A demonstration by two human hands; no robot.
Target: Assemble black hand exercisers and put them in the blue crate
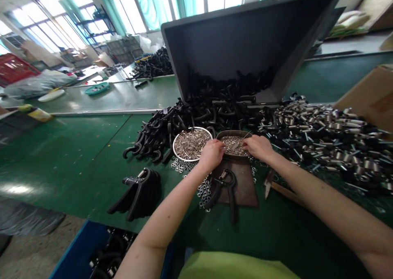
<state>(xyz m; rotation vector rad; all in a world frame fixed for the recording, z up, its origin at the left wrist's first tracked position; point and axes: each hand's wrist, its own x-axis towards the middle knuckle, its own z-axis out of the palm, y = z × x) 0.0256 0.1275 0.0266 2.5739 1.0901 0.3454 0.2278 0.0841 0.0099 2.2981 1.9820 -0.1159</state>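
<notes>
My left hand reaches to the gap between two metal bowls, fingers curled down at the rim of the dark bowl of small metal parts; what it pinches is hidden. My right hand rests on the same bowl's right edge, fingers bent into the parts. The left bowl holds shiny pins. Below my hands a black hand-grip assembly lies on a brown board, with loose nuts beside it.
A tipped grey bin spills black handles behind the bowls. Springs and metal sleeves are heaped at right. Finished grips are stacked at left, a blue crate below the table edge, a hammer right of the board.
</notes>
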